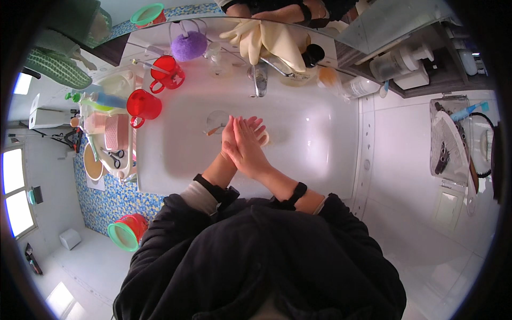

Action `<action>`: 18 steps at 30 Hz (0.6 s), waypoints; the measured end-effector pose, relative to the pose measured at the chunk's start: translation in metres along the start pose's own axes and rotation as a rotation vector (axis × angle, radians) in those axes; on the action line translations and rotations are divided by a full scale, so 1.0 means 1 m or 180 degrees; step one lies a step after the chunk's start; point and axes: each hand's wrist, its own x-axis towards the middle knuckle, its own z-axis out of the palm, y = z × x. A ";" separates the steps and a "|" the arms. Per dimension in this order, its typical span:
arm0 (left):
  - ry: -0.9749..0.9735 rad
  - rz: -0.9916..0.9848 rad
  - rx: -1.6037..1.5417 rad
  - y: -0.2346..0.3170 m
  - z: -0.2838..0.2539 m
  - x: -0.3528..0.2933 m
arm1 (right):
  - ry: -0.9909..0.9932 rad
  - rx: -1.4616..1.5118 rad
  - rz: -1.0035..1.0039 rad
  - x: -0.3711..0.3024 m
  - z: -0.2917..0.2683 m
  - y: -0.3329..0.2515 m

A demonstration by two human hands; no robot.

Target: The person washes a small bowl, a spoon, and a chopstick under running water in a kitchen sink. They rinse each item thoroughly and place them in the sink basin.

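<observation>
My two hands meet over the white sink (pixel 320 165), pressed against each other. My right hand (pixel 247 146) lies across the left palm with its fingers straight and pointing away from me. My left hand (pixel 228 143) is partly hidden under it; some of its stretched fingers show past the right hand's far edge. No held object can be seen between them. Just left of the fingertips, a small brown-handled item (pixel 214 130) lies by a round clear shape on the basin floor. A pale rounded thing (pixel 265 138) shows partly behind my hands.
A metal faucet (pixel 260 80) stands at the back, with cream rubber gloves (pixel 266 42) hanging behind it. Two red mugs (pixel 144 105) sit on the left rim. A purple bath puff (pixel 189 46) hangs nearby. Scissors (pixel 113 158) lie on a cart at the left; bottles stand back right.
</observation>
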 end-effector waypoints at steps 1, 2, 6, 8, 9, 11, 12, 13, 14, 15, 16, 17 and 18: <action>0.0327 0.0047 -0.0064 0.001 -0.003 0.002 | -0.0270 0.0677 -0.0009 0.001 -0.001 0.007; 0.0070 0.0088 0.0076 -0.003 -0.006 0.002 | -0.0550 0.1354 -0.0007 0.001 -0.004 0.013; -0.0513 0.0042 0.0528 -0.039 -0.013 -0.001 | -0.0993 0.2275 0.0415 0.014 -0.043 0.046; -0.0520 -0.0308 0.0553 -0.040 -0.017 -0.002 | -0.0769 0.2110 0.0542 0.029 -0.058 0.061; -0.0579 -0.0491 0.0551 -0.039 -0.018 -0.002 | -0.0797 0.1894 0.0802 0.037 -0.064 0.073; -0.0815 -0.0593 0.1113 -0.024 -0.024 -0.006 | -0.0768 0.1427 0.1272 0.053 -0.071 0.103; -0.0735 -0.0570 0.1313 -0.016 -0.028 -0.009 | -0.0742 0.1443 0.1427 0.057 -0.071 0.120; -0.0493 -0.0603 0.1532 -0.007 -0.031 -0.012 | -0.0650 0.0829 0.1492 0.062 -0.066 0.136; -0.0110 -0.0679 0.2086 0.002 -0.034 -0.015 | -0.0556 0.0415 0.1300 0.062 -0.063 0.153; 0.0445 -0.0807 0.2648 0.012 -0.037 -0.016 | -0.0968 0.0449 0.1675 0.063 -0.058 0.171; 0.1011 -0.0933 0.3203 0.023 -0.041 -0.018 | -0.1109 0.0229 0.1708 0.061 -0.050 0.184; 0.1588 -0.1053 0.3750 0.034 -0.045 -0.020 | -0.1154 -0.0116 0.1767 0.060 -0.040 0.194; 0.1770 -0.1008 0.3884 0.045 -0.052 -0.024 | -0.1358 0.0044 0.1695 0.058 -0.031 0.203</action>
